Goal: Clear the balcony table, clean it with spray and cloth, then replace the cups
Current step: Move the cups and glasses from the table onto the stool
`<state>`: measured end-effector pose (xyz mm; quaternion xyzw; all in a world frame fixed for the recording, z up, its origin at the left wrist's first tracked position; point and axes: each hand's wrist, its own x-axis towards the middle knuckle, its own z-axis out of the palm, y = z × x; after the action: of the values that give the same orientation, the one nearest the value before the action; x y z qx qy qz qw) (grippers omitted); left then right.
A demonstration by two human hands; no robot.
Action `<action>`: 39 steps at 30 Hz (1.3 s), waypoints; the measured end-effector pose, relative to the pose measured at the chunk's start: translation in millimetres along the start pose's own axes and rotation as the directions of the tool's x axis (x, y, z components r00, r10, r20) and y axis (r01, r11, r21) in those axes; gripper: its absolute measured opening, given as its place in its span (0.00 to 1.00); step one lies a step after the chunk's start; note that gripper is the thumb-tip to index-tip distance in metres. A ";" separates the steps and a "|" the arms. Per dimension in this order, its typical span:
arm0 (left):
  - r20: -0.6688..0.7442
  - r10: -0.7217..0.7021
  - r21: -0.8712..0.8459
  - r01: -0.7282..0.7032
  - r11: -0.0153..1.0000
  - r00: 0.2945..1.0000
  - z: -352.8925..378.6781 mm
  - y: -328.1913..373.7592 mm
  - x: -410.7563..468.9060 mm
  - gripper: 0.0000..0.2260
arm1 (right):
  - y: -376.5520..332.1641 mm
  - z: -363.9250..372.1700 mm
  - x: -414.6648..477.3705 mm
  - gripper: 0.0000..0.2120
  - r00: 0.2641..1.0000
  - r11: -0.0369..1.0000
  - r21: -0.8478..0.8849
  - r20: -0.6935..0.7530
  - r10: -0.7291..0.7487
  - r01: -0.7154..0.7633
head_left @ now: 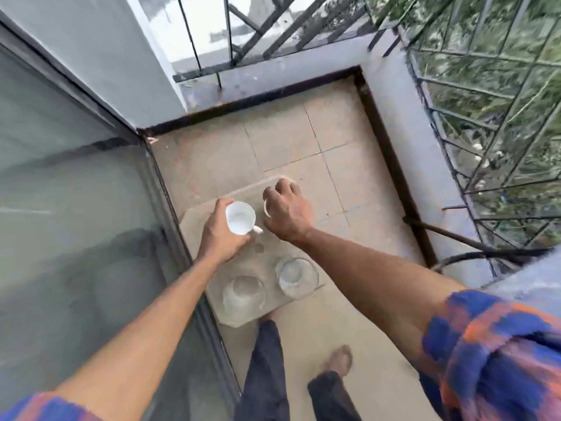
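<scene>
A small beige table (209,220) stands against the glass door. My left hand (220,235) grips a white cup (240,218) at the table's middle, its handle pointing right. My right hand (287,209) curls over a second white cup (266,208), of which only a sliver of rim shows beside the fingers. Two clear glasses sit at the table's near end: one at the left (243,294), one at the right (296,276). Whether the cups touch the tabletop I cannot tell.
A sliding glass door (76,208) runs along the left. A low grey parapet (425,147) with a black metal grille (501,132) bounds the tiled balcony floor (303,141). My legs and bare foot (338,360) are just below the table.
</scene>
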<state>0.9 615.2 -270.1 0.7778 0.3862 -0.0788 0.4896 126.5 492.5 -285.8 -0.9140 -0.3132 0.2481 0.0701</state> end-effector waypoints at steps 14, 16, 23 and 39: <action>-0.075 0.132 -0.013 -0.133 0.991 0.988 16.6 -12.6 13.3 0.30 | 1.0 -20.3 42.1 0.19 0.997 0.999 0.045 -0.077 0.029 -0.025; -0.087 0.132 -0.017 -0.134 0.991 0.987 19.1 -10.9 14.4 0.30 | -0.3 -13.1 32.3 0.19 0.998 0.999 0.042 -0.057 0.021 -0.019; -0.086 0.142 0.019 -0.141 0.990 0.986 21.7 -15.2 20.5 0.31 | -2.6 2.8 20.4 0.23 0.998 1.000 0.002 -0.060 -0.018 0.018; -0.026 0.142 0.047 -0.141 0.989 0.989 16.8 -14.1 15.5 0.31 | 1.3 -8.2 7.8 0.37 0.988 0.994 -0.005 0.111 -0.106 0.107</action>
<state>6.3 612.6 -296.3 0.8153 0.3350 -0.0413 0.4705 136.5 496.4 -282.3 -0.8812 -0.3663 0.2926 0.0607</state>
